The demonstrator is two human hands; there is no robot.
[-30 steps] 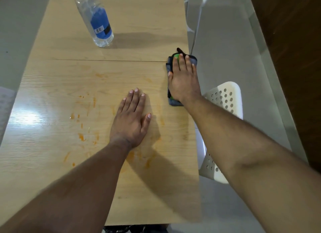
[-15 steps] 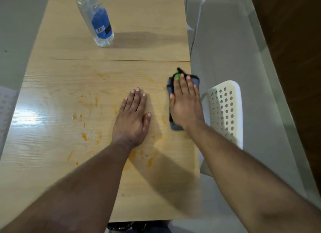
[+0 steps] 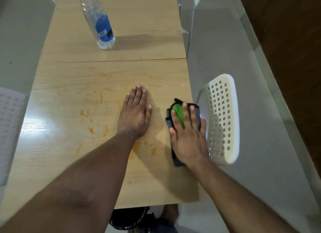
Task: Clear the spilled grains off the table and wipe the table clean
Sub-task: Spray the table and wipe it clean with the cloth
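Note:
My right hand (image 3: 188, 137) presses flat, fingers spread, on a dark grey and green cloth (image 3: 178, 112) near the right edge of the light wooden table (image 3: 83, 163). My left hand (image 3: 134, 113) rests flat on the table, palm down, just left of the cloth. Orange smears (image 3: 91, 130) mark the tabletop left of my left hand, and more orange smears (image 3: 136, 145) lie under my left forearm.
A clear plastic water bottle (image 3: 102, 27) with a blue label stands at the far part of the table. A white perforated chair (image 3: 221, 118) sits close to the table's right edge. A dark bag (image 3: 130, 219) lies below the near edge.
My right hand has dragged the cloth toward me along the right edge of the table. My left hand has stayed flat in place.

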